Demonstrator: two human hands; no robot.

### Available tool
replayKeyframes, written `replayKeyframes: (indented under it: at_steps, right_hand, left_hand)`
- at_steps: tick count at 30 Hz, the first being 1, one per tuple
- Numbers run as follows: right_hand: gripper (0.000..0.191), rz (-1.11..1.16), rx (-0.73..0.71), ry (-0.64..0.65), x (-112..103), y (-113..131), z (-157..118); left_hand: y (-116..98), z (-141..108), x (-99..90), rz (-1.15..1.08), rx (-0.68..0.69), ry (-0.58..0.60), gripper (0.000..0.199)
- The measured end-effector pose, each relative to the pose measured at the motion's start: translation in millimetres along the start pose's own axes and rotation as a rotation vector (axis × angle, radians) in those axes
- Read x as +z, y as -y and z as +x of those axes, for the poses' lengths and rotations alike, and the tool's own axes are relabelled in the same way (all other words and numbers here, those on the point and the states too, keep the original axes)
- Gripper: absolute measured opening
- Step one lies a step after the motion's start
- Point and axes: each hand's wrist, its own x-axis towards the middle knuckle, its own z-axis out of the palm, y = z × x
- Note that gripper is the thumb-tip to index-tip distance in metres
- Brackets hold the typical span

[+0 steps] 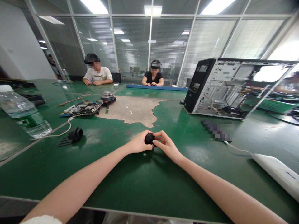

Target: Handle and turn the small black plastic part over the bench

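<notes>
A small black rounded part (149, 139) is held just above the green table (130, 186), in front of me. My left hand (137, 142) wraps round its left side, thumb toward me. The fingertips of my right hand (167, 144) pinch it from the right. Fingers cover much of the part, so its exact kind cannot be made out. To the left, apart from my hands, a black ribbed piece with a round collar and several thin prongs (74, 135) lies on the table.
At left stand a water bottle (26, 112) and a circuit board (80, 108) with a cable. An opened computer case (217, 88) stands at right, near a blurred dark device (216, 130) wired to a white power bank (277, 171). Two people (99, 74) sit across the table.
</notes>
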Motion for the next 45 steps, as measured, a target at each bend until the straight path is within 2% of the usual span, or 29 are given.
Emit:
replayKeyframes:
  at_steps: [2, 7, 11, 16, 22, 30, 36, 45]
  right_hand:
    - [0.017, -0.011, 0.004, -0.002, -0.4, -2.4, 0.4]
    - [0.031, -0.059, 0.028, -0.005, -2.1, -5.8, 1.5]
    - [0.027, -0.019, 0.006, 0.031, -1.0, -1.6, -0.2]
    - [0.018, -0.006, 0.017, 0.009, 0.4, -1.5, 0.3]
    - [0.029, -0.039, 0.045, 0.005, -0.4, -3.4, 2.2]
    - [0.022, 0.036, 0.042, 0.013, 0.6, -0.9, -0.2]
    - [0.030, -0.023, 0.046, -0.026, 0.0, -3.5, 3.2]
    - [0.029, 0.042, 0.052, 0.038, -4.2, -3.5, 5.0]
  left_hand:
    - [0.4, 0.1, 0.1, 0.005, -0.004, -0.001, 0.046]
    - [0.2, -0.4, -0.1, 0.003, -0.009, 0.001, 0.046]
    - [0.1, -1.0, -0.3, -0.006, 0.000, 0.007, 0.047]
    - [0.1, -0.7, 0.2, 0.002, -0.001, -0.011, 0.045]
    - [-0.3, 0.5, -0.8, -0.001, -0.011, -0.001, 0.047]
    - [-0.6, -0.7, -1.0, 0.017, -0.019, -0.003, 0.045]
    - [-2.2, 2.0, -2.2, -0.001, -0.028, 0.015, 0.045]
    - [-3.0, 3.5, -3.6, 0.008, -0.017, 0.079, 0.050]
